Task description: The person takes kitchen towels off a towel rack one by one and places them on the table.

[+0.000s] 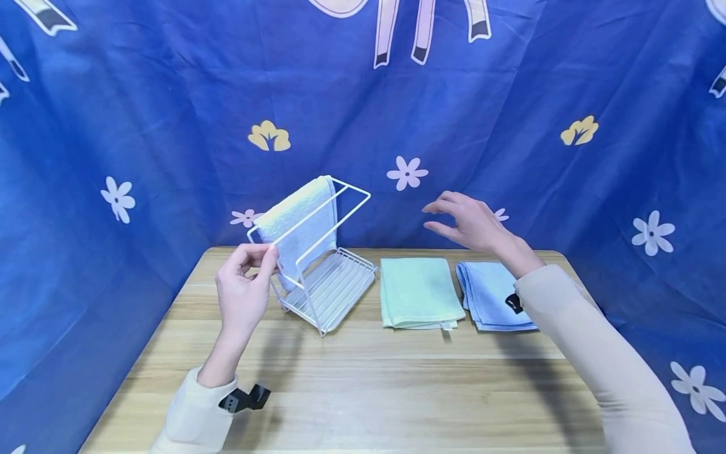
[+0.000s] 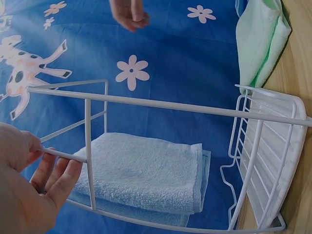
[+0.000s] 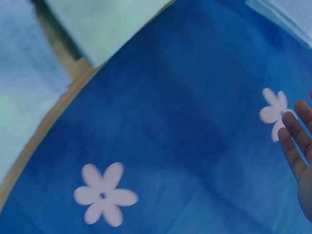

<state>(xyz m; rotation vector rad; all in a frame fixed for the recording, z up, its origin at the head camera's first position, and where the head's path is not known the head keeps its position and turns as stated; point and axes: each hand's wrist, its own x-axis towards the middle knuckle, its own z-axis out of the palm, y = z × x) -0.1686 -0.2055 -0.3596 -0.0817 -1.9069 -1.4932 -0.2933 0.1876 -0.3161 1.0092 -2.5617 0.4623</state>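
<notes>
My left hand [image 1: 245, 285] pinches a bar near the top left end of a white wire rack [image 1: 334, 291]; in the left wrist view its fingers wrap around a short white rail [image 2: 66, 155]. Over one of the rack's upper bars hangs a pale blue towel [image 1: 303, 217], folded down on both sides. The rack has a ribbed tray at its base. My right hand [image 1: 467, 221] is raised in the air, fingers loosely extended and holding nothing, above the folded towels. In the right wrist view its fingers [image 3: 298, 139] appear at the right edge.
A folded mint green towel [image 1: 421, 291] lies right of the rack on the wooden table [image 1: 363, 391]. Beside it is a folded blue towel [image 1: 492, 299], partly covered by my right sleeve. A blue patterned curtain [image 1: 351, 113] surrounds the table's back and sides.
</notes>
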